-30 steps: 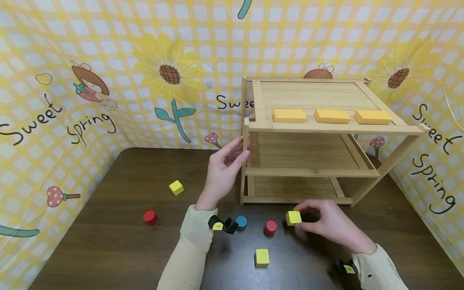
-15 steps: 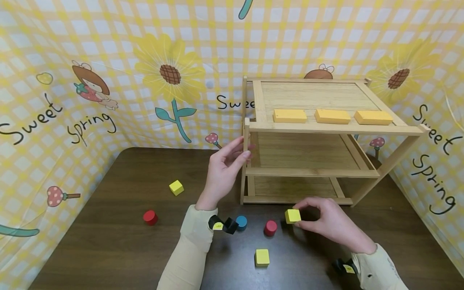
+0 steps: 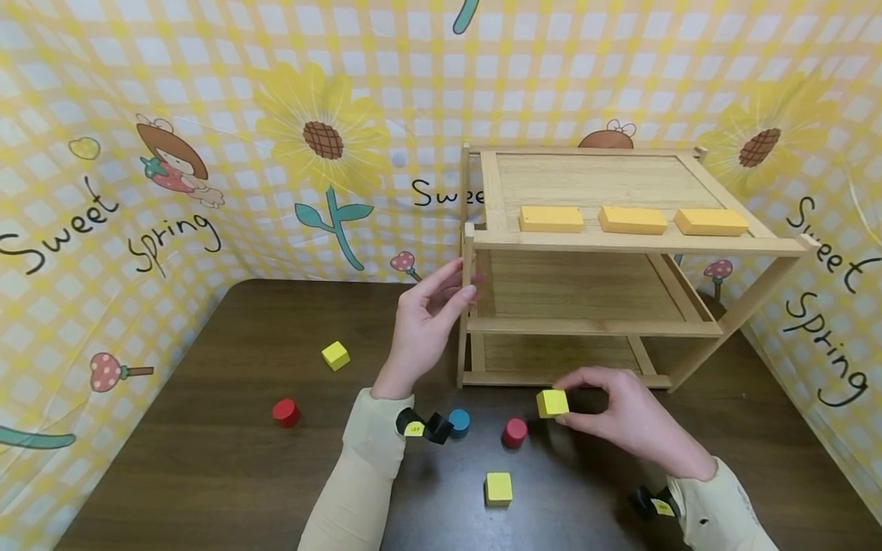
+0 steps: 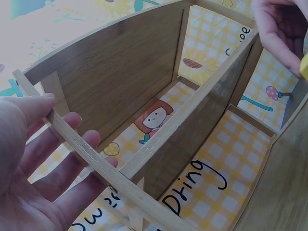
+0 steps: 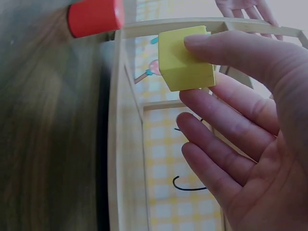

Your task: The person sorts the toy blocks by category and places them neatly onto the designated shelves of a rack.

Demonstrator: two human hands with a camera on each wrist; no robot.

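Note:
My right hand [image 3: 630,417] pinches a yellow cube [image 3: 553,403] between thumb and fingers, just in front of the wooden shelf's bottom board. In the right wrist view the thumb lies across one face of the cube [image 5: 180,62], and the other fingers spread below it. My left hand [image 3: 423,329] holds the left front post of the three-tier wooden shelf [image 3: 596,327]. The left wrist view has its thumb on one side of that post [image 4: 79,144] and its fingers behind. On the shelf's top board, three yellow rectangular blocks [image 3: 632,220] lie in a row.
Near the shelf's front stand a blue cylinder [image 3: 458,423], a red cylinder [image 3: 514,433] and another yellow cube [image 3: 498,489]. Further left on the dark table [image 3: 200,459] are a red cylinder [image 3: 285,413] and a yellow cube [image 3: 335,356]. A checked cloth [image 3: 413,99] surrounds the table.
My right hand has shifted slightly up and left in the head view, carrying the yellow cube. The left hand and the shelf have stayed in place.

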